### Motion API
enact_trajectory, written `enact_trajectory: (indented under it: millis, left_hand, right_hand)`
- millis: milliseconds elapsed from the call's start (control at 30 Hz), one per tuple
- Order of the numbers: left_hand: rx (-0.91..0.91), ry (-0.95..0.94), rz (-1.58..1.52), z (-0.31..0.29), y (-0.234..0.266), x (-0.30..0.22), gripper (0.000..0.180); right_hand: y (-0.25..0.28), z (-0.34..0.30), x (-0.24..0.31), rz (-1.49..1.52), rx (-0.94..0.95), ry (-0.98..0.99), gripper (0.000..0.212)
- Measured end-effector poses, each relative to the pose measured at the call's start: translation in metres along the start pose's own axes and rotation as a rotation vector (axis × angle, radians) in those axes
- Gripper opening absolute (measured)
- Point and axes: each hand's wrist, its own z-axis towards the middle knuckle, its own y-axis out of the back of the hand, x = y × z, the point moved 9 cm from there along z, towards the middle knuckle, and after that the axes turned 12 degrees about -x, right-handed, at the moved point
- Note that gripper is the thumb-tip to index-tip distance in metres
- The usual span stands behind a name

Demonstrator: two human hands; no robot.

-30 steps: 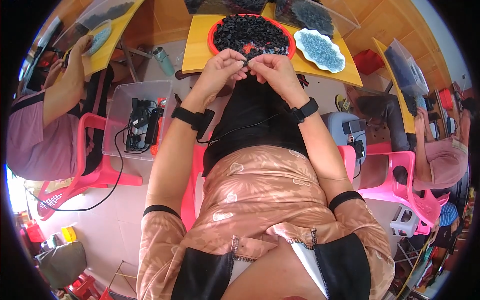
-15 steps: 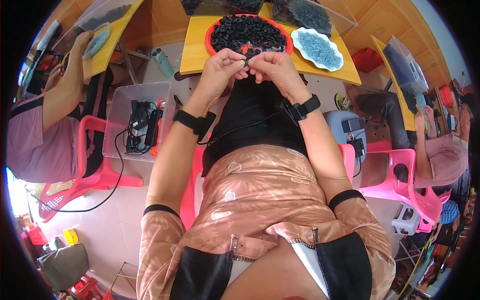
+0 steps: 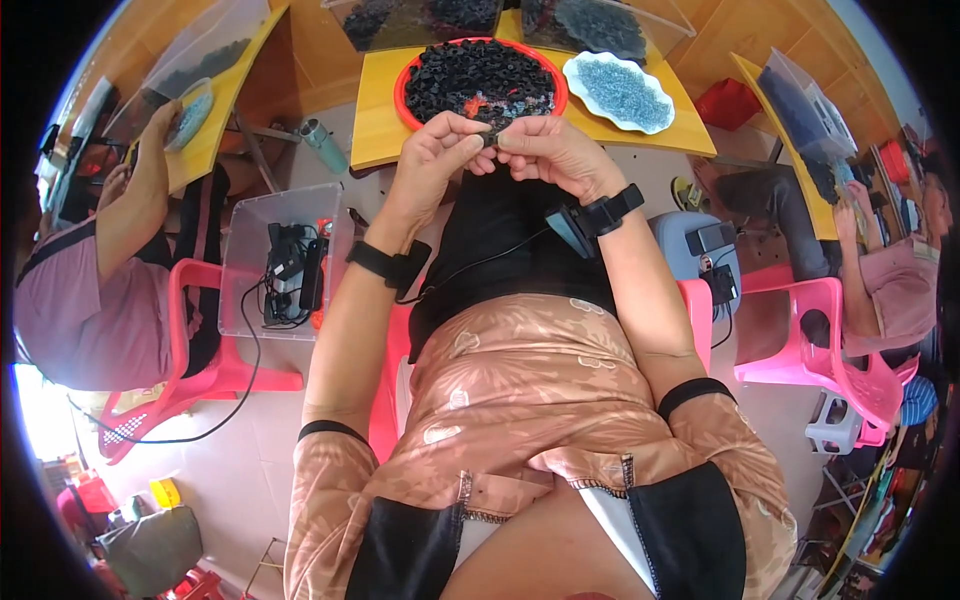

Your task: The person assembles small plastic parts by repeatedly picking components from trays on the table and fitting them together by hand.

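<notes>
My left hand (image 3: 440, 162) and my right hand (image 3: 555, 152) meet just in front of the table edge, fingertips pinched together. Between them is a small dark piece (image 3: 491, 139), mostly hidden by the fingers; it looks like the black parts in the basin. Right beyond my hands sits a round red basin (image 3: 561, 95), heaped with small black plastic parts (image 3: 480, 75) and a bit of red near its front. To the right of it lies a white scalloped dish (image 3: 578, 88) filled with small translucent bluish pieces (image 3: 622, 92). Both wrists wear black straps.
The yellow table (image 3: 375, 130) carries clear bins (image 3: 590, 30) of dark parts at the back. On the floor at left is a clear plastic box (image 3: 235, 290) with cables and black devices; a green bottle (image 3: 322, 145) stands behind it. Co-workers sit at both sides on pink chairs (image 3: 845, 320).
The view has shifted slightly, so the basin and dish appear a little farther left. My hands stay together, still pinching the small piece, with the fingers slightly rearranged.
</notes>
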Motion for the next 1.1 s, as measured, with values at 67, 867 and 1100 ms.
enact_trajectory:
  millis: [67,867,1100]
  left_hand:
    - [0.008,-0.002,0.001,0.001,0.003,0.001,0.014]
    - [0.012,0.082,0.396,0.005,0.022,0.033,0.022]
    - [-0.046,0.023,0.407,0.009,0.028,0.035,0.016]
  right_hand:
    - [-0.001,0.002,-0.002,-0.025,-0.026,-0.014,0.013]
    - [0.01,-0.012,0.05,-0.779,0.036,0.194,0.015]
    - [0.014,-0.022,0.152,-0.35,-0.342,0.543,0.027]
